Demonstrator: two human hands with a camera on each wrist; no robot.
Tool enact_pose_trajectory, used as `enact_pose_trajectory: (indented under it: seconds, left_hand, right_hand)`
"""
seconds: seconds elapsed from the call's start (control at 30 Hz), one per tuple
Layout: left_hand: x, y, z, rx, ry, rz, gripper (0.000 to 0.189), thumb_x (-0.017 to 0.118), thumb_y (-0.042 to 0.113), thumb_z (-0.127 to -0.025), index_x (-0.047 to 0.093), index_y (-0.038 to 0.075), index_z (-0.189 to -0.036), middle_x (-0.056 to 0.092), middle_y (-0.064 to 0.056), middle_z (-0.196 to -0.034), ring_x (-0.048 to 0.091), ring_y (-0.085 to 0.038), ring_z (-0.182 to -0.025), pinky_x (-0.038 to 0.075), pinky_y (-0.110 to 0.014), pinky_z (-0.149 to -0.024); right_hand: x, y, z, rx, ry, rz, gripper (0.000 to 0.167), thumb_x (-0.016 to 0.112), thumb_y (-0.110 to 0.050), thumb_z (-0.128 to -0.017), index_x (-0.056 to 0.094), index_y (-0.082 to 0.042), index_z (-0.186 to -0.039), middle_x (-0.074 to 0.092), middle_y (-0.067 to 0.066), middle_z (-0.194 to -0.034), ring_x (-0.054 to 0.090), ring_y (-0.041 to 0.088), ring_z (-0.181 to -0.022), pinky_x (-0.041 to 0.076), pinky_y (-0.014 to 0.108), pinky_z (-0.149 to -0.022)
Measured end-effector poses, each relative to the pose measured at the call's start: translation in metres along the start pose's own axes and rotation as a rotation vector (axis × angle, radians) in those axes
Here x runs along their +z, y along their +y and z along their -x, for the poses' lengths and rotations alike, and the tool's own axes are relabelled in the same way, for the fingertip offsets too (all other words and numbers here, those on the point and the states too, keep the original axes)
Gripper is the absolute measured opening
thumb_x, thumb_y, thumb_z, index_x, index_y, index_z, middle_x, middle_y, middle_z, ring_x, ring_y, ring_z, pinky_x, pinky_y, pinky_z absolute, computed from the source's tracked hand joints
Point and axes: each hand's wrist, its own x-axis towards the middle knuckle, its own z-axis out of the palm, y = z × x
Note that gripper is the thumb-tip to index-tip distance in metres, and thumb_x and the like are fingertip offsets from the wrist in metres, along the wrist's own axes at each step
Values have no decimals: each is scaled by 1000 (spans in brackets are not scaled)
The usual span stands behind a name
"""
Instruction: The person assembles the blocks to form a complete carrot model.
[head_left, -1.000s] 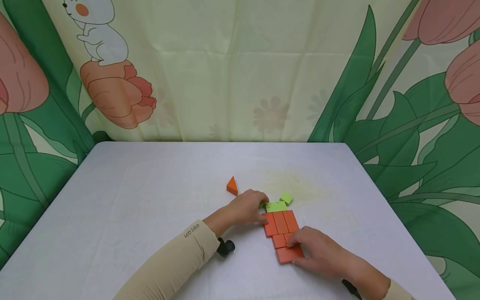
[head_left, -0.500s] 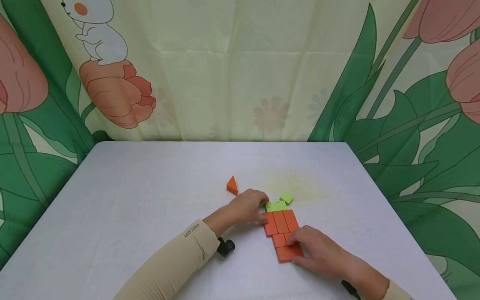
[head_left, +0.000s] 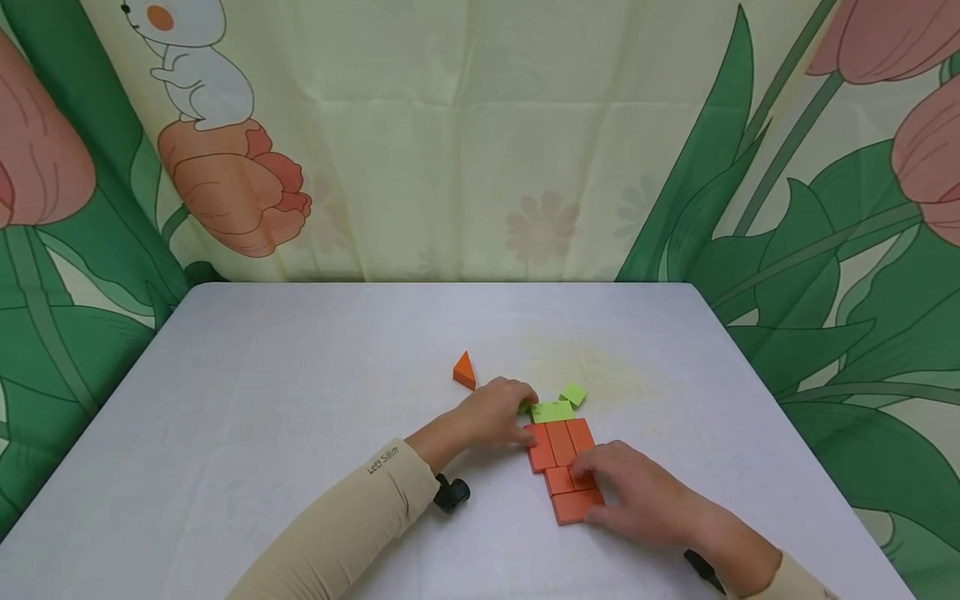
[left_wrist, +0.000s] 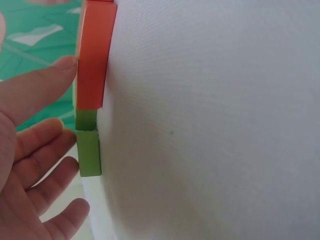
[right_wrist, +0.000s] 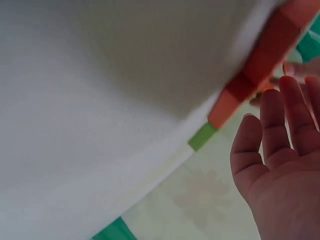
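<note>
Flat red blocks (head_left: pixel 561 444) lie side by side and in rows on the table, with a green block (head_left: pixel 552 412) against their far end. A small green block (head_left: pixel 573 393) sits turned at an angle beyond it. My left hand (head_left: pixel 491 414) is at the left of this layout. In the left wrist view its thumb touches a red block (left_wrist: pixel 94 55) and its loosely bent fingers rest by a green block (left_wrist: pixel 89 154). Over the right side of the lower red blocks, my right hand (head_left: pixel 648 497) lies with relaxed fingers. Its fingertips partly cover those blocks.
An orange triangular block (head_left: pixel 464 372) stands apart, beyond my left hand. White cloth covers the table (head_left: pixel 300 358). Behind its far edge hangs a curtain (head_left: pixel 420 167) printed with flowers and a white animal.
My right hand has shifted slightly away from me along the red blocks, its fingers a little higher up the rows. The left hand and the blocks stay in place.
</note>
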Motion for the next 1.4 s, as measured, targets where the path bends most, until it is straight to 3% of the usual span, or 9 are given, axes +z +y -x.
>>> enact_pose_trajectory:
  seconds: [0.17,0.53,0.73,1.07,1.27,1.4]
  left_hand:
    - [0,0,0,8,5,-17,54,82,34,-85,63,11,-129,64,1,-122,53,-18,-117,44,-28,-99]
    - [0,1,1,17,-3,-22,53,82,35,-84,63,11,-128,64,1,-121,53,-17,-115,45,-28,-98]
    - [-2,2,1,11,-7,-22,54,82,35,-85,63,11,-129,64,1,-121,53,-17,-116,44,-28,-99]
    - [-3,0,1,-4,-11,-11,55,83,35,-84,63,12,-130,63,2,-122,52,-17,-116,44,-28,-99]
    - [-7,-1,-3,42,-18,-9,53,81,32,-86,62,12,-132,62,1,-126,52,-18,-121,44,-29,-100]
    - [-16,-8,-1,37,-2,33,50,79,28,-89,61,13,-133,61,0,-131,50,-19,-125,44,-32,-102]
  right_hand:
    - [-14,6,-11,86,43,-36,47,82,-22,-84,63,-14,-126,59,-6,-122,54,22,-115,49,47,-95]
    - [-22,34,-43,116,66,43,63,83,-26,-82,58,-1,-133,51,20,-142,44,43,-131,40,58,-104]
    - [-22,38,-49,150,33,41,68,82,-29,-82,54,1,-137,50,20,-144,43,43,-132,38,58,-105]
    - [-23,36,-56,122,34,34,67,82,-28,-82,55,0,-136,54,18,-139,45,41,-129,39,57,-105]
    - [-21,35,-58,170,24,8,66,84,-26,-81,56,-1,-135,55,16,-136,46,40,-129,40,57,-104]
    - [-21,32,-59,209,5,0,67,84,-27,-81,55,-2,-136,54,15,-138,44,40,-130,40,57,-104]
